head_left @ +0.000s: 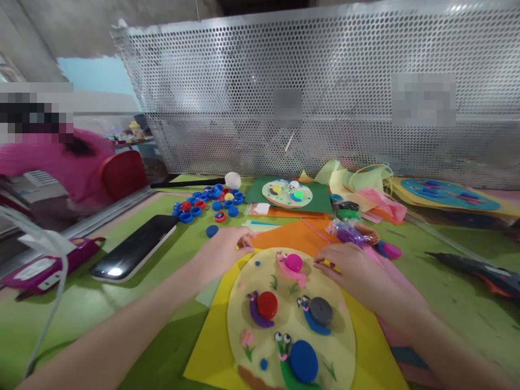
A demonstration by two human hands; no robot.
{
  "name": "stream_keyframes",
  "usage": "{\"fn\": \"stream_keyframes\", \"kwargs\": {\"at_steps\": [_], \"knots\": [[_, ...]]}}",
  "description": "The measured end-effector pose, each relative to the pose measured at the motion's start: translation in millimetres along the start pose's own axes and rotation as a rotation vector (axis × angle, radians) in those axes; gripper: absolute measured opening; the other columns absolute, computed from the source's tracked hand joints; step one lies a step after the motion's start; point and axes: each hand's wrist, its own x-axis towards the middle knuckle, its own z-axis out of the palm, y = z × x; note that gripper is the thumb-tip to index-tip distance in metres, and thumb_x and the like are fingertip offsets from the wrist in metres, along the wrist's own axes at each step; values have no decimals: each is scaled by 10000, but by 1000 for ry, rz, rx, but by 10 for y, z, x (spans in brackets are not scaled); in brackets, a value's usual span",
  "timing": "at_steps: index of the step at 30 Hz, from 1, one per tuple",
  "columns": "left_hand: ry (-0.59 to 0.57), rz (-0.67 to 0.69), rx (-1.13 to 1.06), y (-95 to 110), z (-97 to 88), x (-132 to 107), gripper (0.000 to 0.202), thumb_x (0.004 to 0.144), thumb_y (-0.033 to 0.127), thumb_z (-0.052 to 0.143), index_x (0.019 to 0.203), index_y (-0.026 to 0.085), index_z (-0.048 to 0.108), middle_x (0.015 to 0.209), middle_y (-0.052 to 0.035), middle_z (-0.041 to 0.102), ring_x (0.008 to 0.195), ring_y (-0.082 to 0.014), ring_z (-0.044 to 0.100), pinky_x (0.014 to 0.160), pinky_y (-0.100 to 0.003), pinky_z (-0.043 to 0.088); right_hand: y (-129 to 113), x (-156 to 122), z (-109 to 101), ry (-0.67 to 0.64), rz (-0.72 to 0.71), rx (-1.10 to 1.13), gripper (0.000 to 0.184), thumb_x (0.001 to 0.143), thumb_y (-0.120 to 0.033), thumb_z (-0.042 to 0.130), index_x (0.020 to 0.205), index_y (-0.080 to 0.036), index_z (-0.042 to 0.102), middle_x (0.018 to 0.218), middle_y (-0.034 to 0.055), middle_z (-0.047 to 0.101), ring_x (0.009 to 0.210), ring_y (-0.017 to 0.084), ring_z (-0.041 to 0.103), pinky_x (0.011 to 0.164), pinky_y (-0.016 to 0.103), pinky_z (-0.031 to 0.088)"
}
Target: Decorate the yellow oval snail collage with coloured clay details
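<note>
My left hand is loosely curled, its fingers partly apart, near the upper left edge of a pale yellow oval. At the oval's upper right edge is my right hand, fingers bent and slightly parted. I see nothing held in either. The oval lies on a bright yellow sheet. On it are clay snails with bottle-cap shells: a pink snail between my hands, a purple snail with red cap, a blue snail with grey cap and a green snail with blue cap.
Bottle caps are piled at the back left, near a phone and a magenta device. A similar snail picture lies behind. A glue gun is at right. A perforated metal panel stands behind; a person sits far left.
</note>
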Motion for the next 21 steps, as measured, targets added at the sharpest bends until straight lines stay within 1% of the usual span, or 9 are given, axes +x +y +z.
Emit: {"fn": "stream_keyframes", "kwargs": {"at_steps": [3, 7, 9, 11, 15, 18, 21], "knots": [[-5, 2, 31, 21, 0, -27, 183, 780, 309, 520, 887, 208, 629, 883, -44, 688, 807, -209, 626, 706, -285, 431, 3, -9, 12, -2, -20, -2, 198, 876, -262, 443, 820, -195, 620, 853, 26, 659, 800, 182, 595, 729, 331, 435], [-11, -10, 65, 6, 10, -40, 195, 799, 306, 486, 878, 218, 640, 878, -38, 695, 789, -212, 634, 671, -270, 427, 59, -25, 46, 36, -96, -30, 230, 885, -268, 423, 849, -215, 644, 890, 35, 657, 812, 180, 595, 754, 333, 432], [-15, -12, 76, -3, 16, -37, 200, 793, 303, 492, 900, 215, 637, 871, -40, 695, 781, -215, 635, 664, -271, 427, 81, -29, 50, 58, -105, -10, 246, 884, -267, 414, 861, -219, 654, 889, 42, 660, 810, 180, 598, 747, 333, 439], [-18, -9, 79, 1, 18, -34, 213, 783, 302, 507, 932, 210, 628, 872, -46, 692, 783, -219, 634, 665, -276, 430, 81, -32, 33, 49, -72, 62, 243, 875, -244, 415, 888, -218, 656, 907, 47, 659, 830, 177, 599, 750, 323, 451], [-26, 7, 86, 29, 18, -36, 232, 753, 247, 536, 965, 195, 611, 857, -49, 686, 790, -215, 634, 692, -278, 435, 31, -47, -35, -32, 9, 173, 253, 851, -179, 408, 924, -207, 650, 948, 41, 662, 868, 158, 605, 776, 291, 471], [-30, 21, 92, 26, 23, -37, 218, 748, 222, 537, 950, 188, 612, 853, -52, 682, 787, -214, 635, 689, -279, 440, -14, -66, -74, -49, 53, 153, 248, 834, -182, 429, 960, -219, 639, 974, 36, 669, 875, 179, 617, 776, 320, 482], [-33, 33, 98, 0, 31, -34, 215, 756, 210, 527, 954, 188, 609, 886, -60, 680, 801, -213, 635, 683, -278, 445, -55, -79, -102, -63, 54, 89, 210, 832, -194, 446, 868, -228, 650, 887, 28, 681, 804, 191, 625, 718, 334, 488]]}}
